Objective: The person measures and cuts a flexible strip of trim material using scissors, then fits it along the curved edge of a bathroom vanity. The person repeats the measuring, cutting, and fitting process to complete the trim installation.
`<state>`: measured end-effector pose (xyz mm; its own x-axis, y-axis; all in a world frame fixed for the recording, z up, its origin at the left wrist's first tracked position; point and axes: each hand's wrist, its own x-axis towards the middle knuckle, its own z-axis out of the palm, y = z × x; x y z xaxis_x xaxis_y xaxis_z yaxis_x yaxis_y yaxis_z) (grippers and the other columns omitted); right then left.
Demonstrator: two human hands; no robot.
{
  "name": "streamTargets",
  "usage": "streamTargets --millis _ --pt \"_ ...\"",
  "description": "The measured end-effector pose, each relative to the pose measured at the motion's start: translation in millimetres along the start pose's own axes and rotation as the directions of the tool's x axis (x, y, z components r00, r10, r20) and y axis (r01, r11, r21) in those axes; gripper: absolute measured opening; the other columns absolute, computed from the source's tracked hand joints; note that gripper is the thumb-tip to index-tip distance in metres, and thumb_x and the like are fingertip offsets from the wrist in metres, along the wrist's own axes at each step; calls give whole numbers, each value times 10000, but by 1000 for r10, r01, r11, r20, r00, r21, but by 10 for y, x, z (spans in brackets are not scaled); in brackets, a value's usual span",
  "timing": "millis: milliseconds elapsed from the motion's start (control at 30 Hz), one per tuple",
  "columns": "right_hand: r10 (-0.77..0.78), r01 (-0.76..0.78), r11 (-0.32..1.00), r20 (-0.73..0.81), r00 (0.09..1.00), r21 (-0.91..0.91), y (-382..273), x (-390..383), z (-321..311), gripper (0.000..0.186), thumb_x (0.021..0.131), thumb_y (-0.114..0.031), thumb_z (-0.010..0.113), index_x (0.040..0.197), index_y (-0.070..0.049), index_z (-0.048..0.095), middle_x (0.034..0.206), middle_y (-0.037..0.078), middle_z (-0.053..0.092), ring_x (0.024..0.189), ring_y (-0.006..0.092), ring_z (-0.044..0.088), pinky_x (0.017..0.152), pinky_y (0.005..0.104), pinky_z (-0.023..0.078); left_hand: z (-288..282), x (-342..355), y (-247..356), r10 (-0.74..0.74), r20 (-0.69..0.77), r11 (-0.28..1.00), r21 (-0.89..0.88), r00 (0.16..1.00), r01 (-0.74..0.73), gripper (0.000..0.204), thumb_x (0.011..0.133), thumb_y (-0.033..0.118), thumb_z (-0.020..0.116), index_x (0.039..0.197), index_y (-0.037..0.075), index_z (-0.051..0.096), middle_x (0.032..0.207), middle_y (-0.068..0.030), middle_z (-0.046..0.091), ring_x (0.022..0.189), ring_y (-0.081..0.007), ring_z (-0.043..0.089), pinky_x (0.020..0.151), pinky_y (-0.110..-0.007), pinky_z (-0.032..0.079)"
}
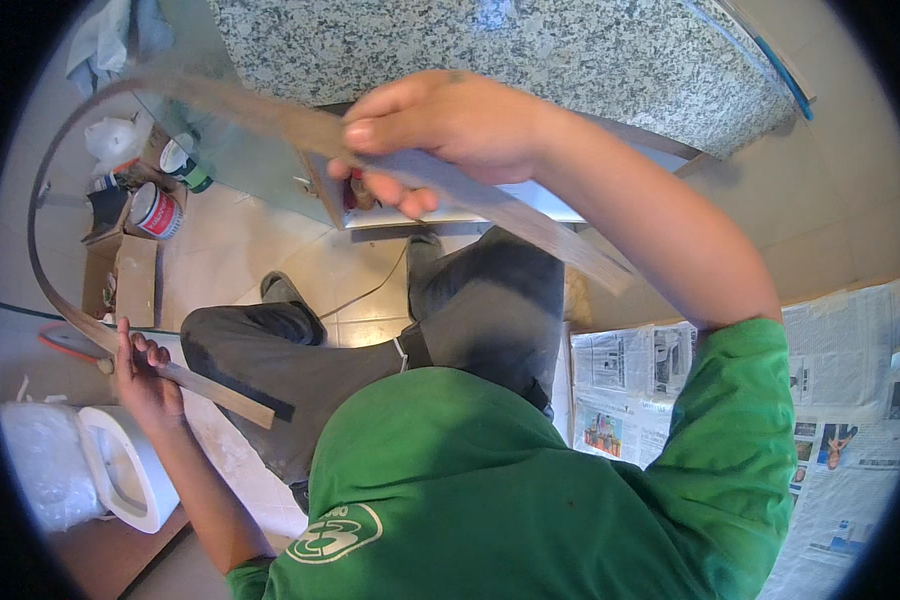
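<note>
A long, thin wood-coloured strip (pixel 228 398) bends up in a big loop on my left. My left hand (pixel 148 380) grips it a short way from the lower end, which hangs over my grey trousers. My right hand (pixel 440 135), raised at the upper middle, pinches the other part of the strip between thumb and fingers, with that end slanting down to the right under my wrist, slightly blurred. Behind my right hand is a speckled stone worktop (pixel 610 60) over an open cabinet (pixel 370 205).
Paint cans (pixel 156 212) and cardboard boxes (pixel 135 280) stand on the tiled floor at the left. A white toilet-like fixture (pixel 130 470) is at lower left, beside plastic wrap (pixel 45 460). Newspaper sheets (pixel 845 380) cover a surface at the right. A cable lies between my feet.
</note>
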<state>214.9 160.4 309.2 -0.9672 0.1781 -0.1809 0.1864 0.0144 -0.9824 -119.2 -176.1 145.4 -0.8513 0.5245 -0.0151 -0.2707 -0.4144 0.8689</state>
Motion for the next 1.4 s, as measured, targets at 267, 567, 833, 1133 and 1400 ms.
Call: streamTargets --millis 267,567,833,1133,1400 --pt "-30 36 999 138 990 -39 -38 292 156 384 1025 -302 542 1142 44 661 743 60 653 640 143 643 597 274 514 503 -237 -5 31 98 998 -65 995 -25 351 1070 246 510 1340 23 534 805 -4 516 599 -90 448 566 -244 369" --pt "-31 41 992 82 996 -123 -63 240 100 362 1026 -287 533 1130 32 669 748 51 658 624 134 633 594 279 513 665 -270 -153 18 158 989 -147 987 5 316 1074 275 498 1289 52 559 800 -6 497 605 -104 432 562 -258 362" --pt "5 -46 952 -137 991 -301 301 12 405 333 1038 -193 533 1350 -95 593 889 52 662 636 84 561 598 253 504 1218 -382 58 202 115 858 -499 972 -119 249 1092 299 433 1053 75 534 738 -15 413 618 -125 359 597 -279 337" --pt "-191 192 964 22 981 -184 752 63 582 323 949 -203 703 1225 -41 663 972 35 662 744 74 570 685 250 498 1542 -332 177 382 9 791 -520 924 -322 341 1108 384 343 1044 94 512 796 -37 413 674 -172 397 635 -317 349" --pt "-142 144 990 -216 966 -5 655 162 790 349 962 -287 709 1161 -2 677 892 18 639 714 68 567 628 236 472 1715 -481 98 479 -43 792 -410 877 -453 310 1094 444 373 1096 154 482 837 -23 420 725 -195 421 721 -368 386"
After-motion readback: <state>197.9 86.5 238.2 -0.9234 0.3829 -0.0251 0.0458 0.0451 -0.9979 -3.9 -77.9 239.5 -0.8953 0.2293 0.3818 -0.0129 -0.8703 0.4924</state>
